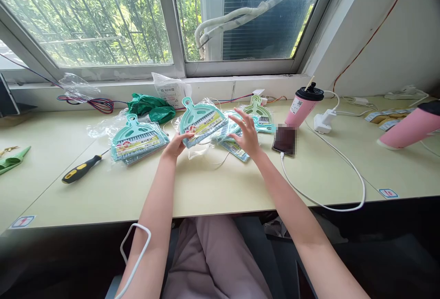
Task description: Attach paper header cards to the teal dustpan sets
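Between thumb and fingers, my left hand grips a bagged mini dustpan set by its lower left corner. It is turquoise with a yellow printed label and is tilted above the table. My right hand has its fingers spread just right of that set, holding nothing. Below and behind my right hand lie more packaged dustpan sets, including a turquoise one and a green one. Further left, a small stack of turquoise dustpan sets rests on the table.
A screwdriver lies at left, near a green bag and clear plastic wrap. To the right are a phone on a white cable, a charger and pink cups. A window backs the table.
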### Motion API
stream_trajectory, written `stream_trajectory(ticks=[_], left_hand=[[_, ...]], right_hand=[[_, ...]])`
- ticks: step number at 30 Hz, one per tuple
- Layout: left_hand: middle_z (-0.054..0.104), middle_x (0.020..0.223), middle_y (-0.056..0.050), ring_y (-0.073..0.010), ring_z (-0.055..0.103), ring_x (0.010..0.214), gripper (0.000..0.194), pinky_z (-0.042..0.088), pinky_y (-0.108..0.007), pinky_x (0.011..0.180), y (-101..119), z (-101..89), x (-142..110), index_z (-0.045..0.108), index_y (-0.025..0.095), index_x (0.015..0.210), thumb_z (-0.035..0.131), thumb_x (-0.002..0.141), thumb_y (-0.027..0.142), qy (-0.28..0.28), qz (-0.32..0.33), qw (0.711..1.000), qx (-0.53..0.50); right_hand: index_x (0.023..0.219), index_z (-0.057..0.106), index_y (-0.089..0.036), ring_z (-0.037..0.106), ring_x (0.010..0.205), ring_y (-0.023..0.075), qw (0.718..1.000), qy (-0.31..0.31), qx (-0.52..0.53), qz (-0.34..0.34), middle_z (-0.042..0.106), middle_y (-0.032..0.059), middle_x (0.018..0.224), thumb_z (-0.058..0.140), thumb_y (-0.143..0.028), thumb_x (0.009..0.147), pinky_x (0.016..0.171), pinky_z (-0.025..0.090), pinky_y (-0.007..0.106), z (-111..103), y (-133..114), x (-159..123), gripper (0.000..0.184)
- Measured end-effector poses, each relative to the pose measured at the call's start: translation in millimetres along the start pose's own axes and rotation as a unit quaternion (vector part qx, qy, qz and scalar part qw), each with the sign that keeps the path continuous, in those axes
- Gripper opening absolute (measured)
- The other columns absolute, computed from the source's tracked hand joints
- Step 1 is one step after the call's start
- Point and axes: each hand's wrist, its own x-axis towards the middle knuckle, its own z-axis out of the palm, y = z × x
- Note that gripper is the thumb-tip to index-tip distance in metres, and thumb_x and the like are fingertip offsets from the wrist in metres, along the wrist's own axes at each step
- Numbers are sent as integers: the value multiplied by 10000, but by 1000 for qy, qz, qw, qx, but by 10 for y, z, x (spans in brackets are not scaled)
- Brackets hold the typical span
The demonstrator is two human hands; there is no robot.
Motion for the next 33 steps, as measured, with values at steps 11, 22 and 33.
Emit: stream_trajectory(ticks=[11, 22, 33], left_hand=[[784, 1013, -125, -280, 775, 925, 635, 652, -354, 805, -79, 1, 49, 671, 131, 1280, 864, 677, 172, -77, -75, 992, 58], [774, 1120, -127, -298, 751, 1039, 780, 629, -388, 894, -168, 160, 61, 652, 207, 1338, 935, 612, 210, -134, -50, 987, 71], [758, 1198, -161, -315, 742, 1046, 767, 618, -351, 814, -157, 142, 41, 672, 188, 1298, 950, 587, 270, -119, -49, 988, 89]], right_hand=[[772, 806, -343, 574, 1305, 278, 987, 28, 148, 47, 704, 21, 1227, 836, -395, 818, 1186, 414, 523, 29, 1, -30, 76], [782, 787, -291, 648, 1147, 243, 967, 202, 117, 100, 700, 50, 1130, 792, -330, 807, 1119, 495, 439, 216, 51, -98, 46], [1179, 719, -279, 681, 1213, 239, 914, 93, 281, 279, 746, 40, 1226, 821, -183, 715, 1015, 611, 393, 209, 128, -46, 484]])
